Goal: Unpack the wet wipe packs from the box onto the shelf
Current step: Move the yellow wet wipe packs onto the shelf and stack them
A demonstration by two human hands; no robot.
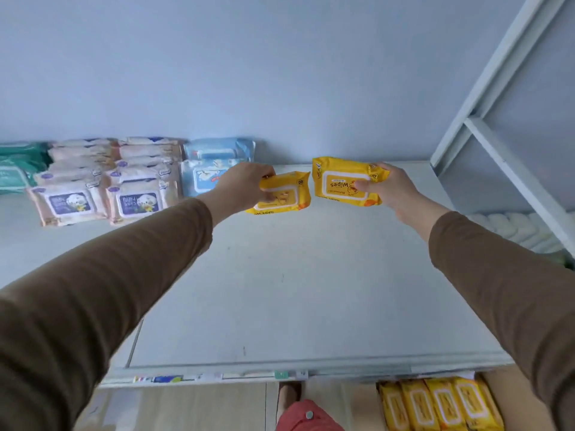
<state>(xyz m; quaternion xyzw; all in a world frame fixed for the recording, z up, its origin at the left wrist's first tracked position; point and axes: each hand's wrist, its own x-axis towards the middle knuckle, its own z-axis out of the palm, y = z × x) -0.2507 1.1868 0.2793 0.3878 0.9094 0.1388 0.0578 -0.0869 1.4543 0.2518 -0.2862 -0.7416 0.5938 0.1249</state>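
Observation:
My left hand (pixel 241 185) grips a yellow wet wipe pack (pixel 287 194) from above, low over the white shelf (pixel 295 275) near its back. Just to its right my right hand (pixel 389 189) holds a second yellow wet wipe pack (pixel 342 181), thumb on its label, tilted up above the shelf. The two packs almost touch. Down at the lower right, several more yellow packs (pixel 438 405) stand on edge in the box (pixel 497 387), whose brown wall shows beside my right sleeve.
At the shelf's back left lie rows of pink packs (pixel 102 181), blue packs (pixel 214 166) and green packs (pixel 18 166). A white shelf frame (pixel 485 119) rises at the right, with white rolls (pixel 522 228) behind it. The shelf's front edge (pixel 280 373) carries price labels.

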